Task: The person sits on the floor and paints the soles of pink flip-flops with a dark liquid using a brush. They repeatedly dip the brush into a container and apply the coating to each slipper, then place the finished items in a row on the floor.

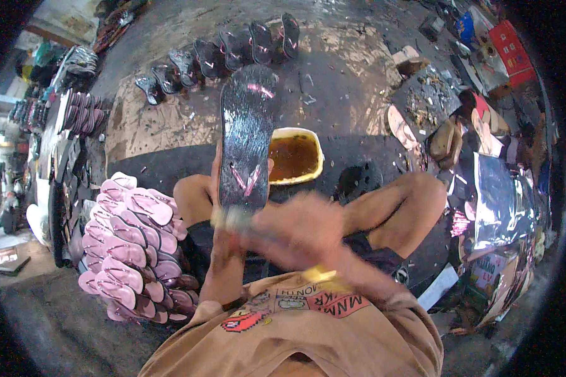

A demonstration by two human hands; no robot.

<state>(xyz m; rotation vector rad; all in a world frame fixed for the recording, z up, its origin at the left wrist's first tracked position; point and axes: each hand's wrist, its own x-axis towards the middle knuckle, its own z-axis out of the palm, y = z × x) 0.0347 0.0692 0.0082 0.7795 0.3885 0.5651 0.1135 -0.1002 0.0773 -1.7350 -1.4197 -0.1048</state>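
My left hand [216, 171] grips a black sandal sole [248, 119] from behind, and most of that hand is hidden by it. The sole stands nearly upright with its wet, glossy face toward me; pink strap ends show near its top and in its lower part. Smeared by motion, my right hand [305, 226] is closed on a brush [233, 220], whose pale, blurred head is at the sole's lower end. Just beyond the right hand sits a pale-rimmed tub [321, 154] of amber-brown liquid.
Stacked pink sandals [129, 251] form a pile by my left knee. Several dark sandal soles [207, 58] lie in a row on the far floor. To the right are loose pale soles [401, 125], scraps, a silvery sheet [500, 201] and a red box [510, 50].
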